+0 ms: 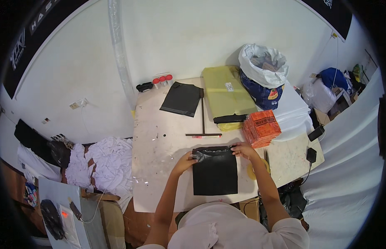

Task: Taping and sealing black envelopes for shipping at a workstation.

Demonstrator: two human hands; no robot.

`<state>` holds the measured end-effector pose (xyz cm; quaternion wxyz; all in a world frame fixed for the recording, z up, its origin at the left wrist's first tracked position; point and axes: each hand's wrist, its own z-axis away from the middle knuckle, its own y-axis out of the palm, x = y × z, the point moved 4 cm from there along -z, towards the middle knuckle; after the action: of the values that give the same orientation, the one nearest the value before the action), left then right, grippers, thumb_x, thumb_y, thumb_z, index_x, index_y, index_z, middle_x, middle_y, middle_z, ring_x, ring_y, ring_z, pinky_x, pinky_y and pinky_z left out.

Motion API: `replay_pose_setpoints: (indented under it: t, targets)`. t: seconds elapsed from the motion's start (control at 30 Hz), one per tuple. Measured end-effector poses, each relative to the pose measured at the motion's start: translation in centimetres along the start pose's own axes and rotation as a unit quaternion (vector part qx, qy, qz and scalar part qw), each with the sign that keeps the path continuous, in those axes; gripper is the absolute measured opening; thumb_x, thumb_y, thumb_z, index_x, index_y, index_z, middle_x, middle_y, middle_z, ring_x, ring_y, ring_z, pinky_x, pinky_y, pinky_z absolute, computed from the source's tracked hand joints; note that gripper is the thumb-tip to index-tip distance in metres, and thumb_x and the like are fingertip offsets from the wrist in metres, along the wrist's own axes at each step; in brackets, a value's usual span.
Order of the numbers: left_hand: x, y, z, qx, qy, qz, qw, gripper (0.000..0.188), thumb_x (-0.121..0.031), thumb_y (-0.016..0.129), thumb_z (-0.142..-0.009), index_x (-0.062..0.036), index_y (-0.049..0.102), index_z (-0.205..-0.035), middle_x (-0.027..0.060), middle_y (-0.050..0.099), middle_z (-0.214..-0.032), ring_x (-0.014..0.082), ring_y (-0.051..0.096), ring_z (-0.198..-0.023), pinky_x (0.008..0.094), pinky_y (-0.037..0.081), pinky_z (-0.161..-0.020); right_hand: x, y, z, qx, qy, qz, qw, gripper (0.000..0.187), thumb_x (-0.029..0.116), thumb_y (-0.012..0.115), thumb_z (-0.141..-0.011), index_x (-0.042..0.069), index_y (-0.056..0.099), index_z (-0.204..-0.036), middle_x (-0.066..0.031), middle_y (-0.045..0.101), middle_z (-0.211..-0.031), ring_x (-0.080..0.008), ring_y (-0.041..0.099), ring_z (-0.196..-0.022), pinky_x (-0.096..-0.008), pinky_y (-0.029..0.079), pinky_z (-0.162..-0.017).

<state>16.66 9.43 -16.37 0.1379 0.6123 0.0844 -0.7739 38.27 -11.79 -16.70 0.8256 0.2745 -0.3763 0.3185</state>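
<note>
A black plastic mailing bag (215, 176) lies flat on the near part of the table, with a shiny clear strip along its top edge. My left hand (184, 162) is closed on its upper left corner, fingertips on the shiny film. At the upper right corner my right hand (243, 150) pinches the same edge. Just beyond the bag sits a dark T-shaped tool (203, 116), with a red and white stick (207, 136) along its crossbar. Another black bag (180, 99) rests farther back on the left.
Right of my right hand stand a stack of orange packets (262, 128), a roll of yellow tape (251, 171) and scissors (266, 155). Behind are a yellow wrapped pack (226, 93) and an open sack (261, 89). Red-capped containers (162, 80) line the wall. White cloth (110, 166) is heaped left of the table (151, 174).
</note>
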Motion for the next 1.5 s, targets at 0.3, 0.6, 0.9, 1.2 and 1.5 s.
replay_pose_setpoints:
  t: [0.3,0.6,0.9,1.2,1.5]
  targets:
    - [-0.4,-2.0,-1.1,-0.08,-0.087,-0.004,0.993,0.028,-0.025,0.053,-0.088,-0.0019,0.059,-0.103,0.0012,0.06,-0.085,0.0101,0.056,-0.077,0.0219,0.043,-0.068,0.0,0.7,1.1,0.036,-0.043,0.006,0.998,0.045,0.001,0.06,-0.079,-0.006,0.042,-0.12,-0.0139,0.059,-0.092,-0.0258,0.064,-0.084,-0.033,0.055,-0.074]
    - [-0.3,-1.9,-2.1,-0.123,-0.16,0.02,0.979,0.034,-0.032,0.06,-0.084,-0.0027,0.059,-0.101,0.0033,0.058,-0.078,0.013,0.06,-0.065,0.0261,0.048,-0.057,-0.7,0.8,1.4,0.027,-0.08,0.015,0.996,0.042,0.001,0.059,-0.08,-0.006,0.045,-0.119,-0.0133,0.058,-0.095,-0.0222,0.063,-0.084,-0.0295,0.054,-0.075]
    - [0.9,-1.5,-1.9,-0.142,-0.065,0.12,0.98,0.036,-0.024,0.062,-0.084,0.0025,0.054,-0.106,0.0081,0.057,-0.091,0.0225,0.065,-0.078,0.0276,0.054,-0.062,-1.0,0.6,1.6,0.011,-0.081,0.015,0.997,0.037,0.004,0.055,-0.084,-0.004,0.046,-0.119,-0.0095,0.058,-0.098,-0.0206,0.062,-0.086,-0.0299,0.052,-0.077]
    - [0.5,-1.8,-1.5,-0.08,-0.049,0.093,0.991,0.027,-0.019,0.061,-0.085,0.0016,0.056,-0.101,0.0068,0.061,-0.089,0.0183,0.064,-0.081,0.0254,0.052,-0.068,-0.2,-0.2,2.4,0.052,-0.084,0.096,0.99,0.026,0.006,0.053,-0.087,-0.005,0.055,-0.111,-0.0088,0.06,-0.098,-0.0174,0.062,-0.088,-0.0271,0.051,-0.08]
    - [0.4,-2.2,-1.3,-0.021,-0.03,0.071,0.997,0.02,-0.013,0.061,-0.084,0.0002,0.058,-0.098,0.005,0.062,-0.089,0.0137,0.062,-0.084,0.0239,0.051,-0.073,-0.3,-1.1,2.3,0.036,-0.142,0.247,0.958,0.022,0.005,0.063,-0.078,-0.003,0.064,-0.098,-0.0062,0.065,-0.087,-0.0118,0.061,-0.08,-0.0235,0.049,-0.075]
